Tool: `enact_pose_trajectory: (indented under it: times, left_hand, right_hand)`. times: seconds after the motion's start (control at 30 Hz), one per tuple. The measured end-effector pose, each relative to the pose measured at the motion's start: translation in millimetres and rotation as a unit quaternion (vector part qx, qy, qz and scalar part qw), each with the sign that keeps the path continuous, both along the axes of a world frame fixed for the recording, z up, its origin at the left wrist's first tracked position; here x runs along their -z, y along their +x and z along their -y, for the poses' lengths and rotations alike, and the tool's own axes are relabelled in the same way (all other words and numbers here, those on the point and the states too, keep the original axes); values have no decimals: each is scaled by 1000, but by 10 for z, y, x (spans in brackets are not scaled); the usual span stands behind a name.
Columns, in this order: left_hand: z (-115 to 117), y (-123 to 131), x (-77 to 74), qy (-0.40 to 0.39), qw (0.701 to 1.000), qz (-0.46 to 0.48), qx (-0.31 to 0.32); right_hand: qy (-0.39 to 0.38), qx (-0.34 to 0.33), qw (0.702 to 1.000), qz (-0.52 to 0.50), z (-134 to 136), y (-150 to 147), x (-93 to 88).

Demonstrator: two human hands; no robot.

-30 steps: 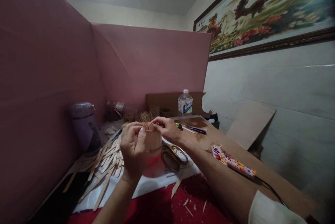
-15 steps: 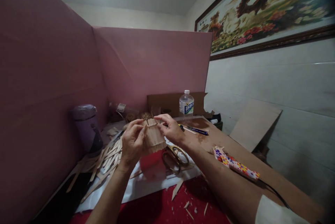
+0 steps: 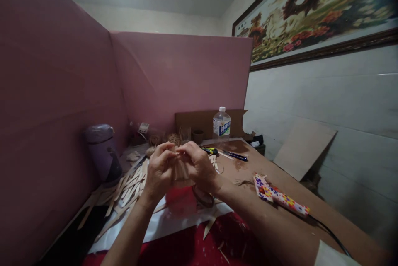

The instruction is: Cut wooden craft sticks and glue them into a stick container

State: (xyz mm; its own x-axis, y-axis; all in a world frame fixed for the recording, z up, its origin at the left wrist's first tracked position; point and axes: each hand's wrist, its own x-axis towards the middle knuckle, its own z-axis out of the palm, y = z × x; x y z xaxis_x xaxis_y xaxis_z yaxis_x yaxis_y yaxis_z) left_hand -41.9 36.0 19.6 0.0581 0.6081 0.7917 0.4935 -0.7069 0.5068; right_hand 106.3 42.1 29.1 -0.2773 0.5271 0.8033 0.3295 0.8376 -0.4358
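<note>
Between both hands is a small piece made of pale wooden craft sticks (image 3: 180,174) set side by side, raised above the table. My left hand (image 3: 160,170) grips its left side, with bent fingers at the top edge. On the other side my right hand (image 3: 199,166) is closed at the upper right edge, its fingertips close to the left ones; the hands cover most of the piece. Below it is a red see-through object (image 3: 180,201). The scissors (image 3: 203,197) lie partly hidden under my right wrist.
Loose craft sticks (image 3: 132,187) are heaped on the left beside a purple thermos (image 3: 104,154). A flowered glue gun (image 3: 281,200) with a cord lies right. Farther back are a utility knife (image 3: 210,150), a dark blue pen-like tool (image 3: 235,156) and a plastic bottle (image 3: 222,124).
My right hand has moved down and inward over the stick piece, nearer my left fingertips. More of the piece and the scissors is now covered.
</note>
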Motion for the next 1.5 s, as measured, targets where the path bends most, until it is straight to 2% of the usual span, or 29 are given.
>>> enact_pose_trajectory:
  times: [0.13, 0.3, 0.4, 0.53, 0.7, 0.93, 1.0, 1.1, 1.27, 1.4, 1.5]
  left_hand:
    - [-2, 3, 14, 9, 1000, -13, -17]
    - [-5, 7, 23, 18, 1000, 7, -20]
    - [-8, 19, 36, 16, 999, -5, -32]
    - [-13, 31, 46, 15, 998, -23, -50]
    - [-35, 26, 54, 28, 998, -31, -53]
    - [-48, 24, 63, 39, 997, -31, -62]
    - [-50, 24, 61, 37, 997, -32, -63]
    - [-57, 24, 61, 38, 997, -33, -64]
    - [-60, 28, 66, 39, 997, -36, -63]
    - [-38, 44, 52, 30, 997, -39, -65]
    - [-22, 54, 38, 23, 997, -40, -67]
  right_hand:
    - [-30, 49, 998, -14, 28, -13, 6]
    - [-144, 84, 984, -65, 54, 61, 74]
    - [-181, 100, 975, -85, 72, 78, 132]
    - [-185, 95, 975, -82, 105, 66, 191]
    - [-131, 102, 985, -45, 140, 90, 225]
    - [-53, 76, 994, 52, 183, 147, 237]
    - [-78, 80, 993, 27, 174, 161, 230]
    - [-155, 73, 985, -34, 136, 178, 221]
    - [-258, 23, 958, -124, 73, 158, 231]
    - [-285, -18, 945, -160, 73, 119, 232]
    - [-261, -1, 954, -144, 97, 110, 218]
